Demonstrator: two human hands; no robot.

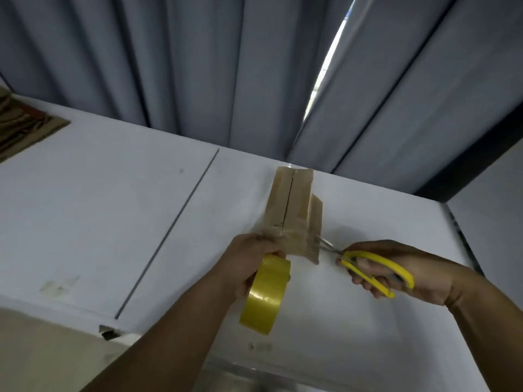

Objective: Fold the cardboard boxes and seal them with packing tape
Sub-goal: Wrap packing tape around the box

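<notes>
The scissors [379, 258] blade tips vanish behind the box [288, 205]. The roll [266, 298] hides some fingers of the left hand [249, 258]. Blurred flat cardboard [25, 125], perhaps printed, runs off the left edge.

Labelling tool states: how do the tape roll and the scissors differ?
The tape roll hangs from the left hand, in front of the cardboard box; the scissors sit in the right hand, beside it. The roll is a ring; the scissors are long, blades pointing at the box's near corner. Both show yellow and are held above the table.
</notes>
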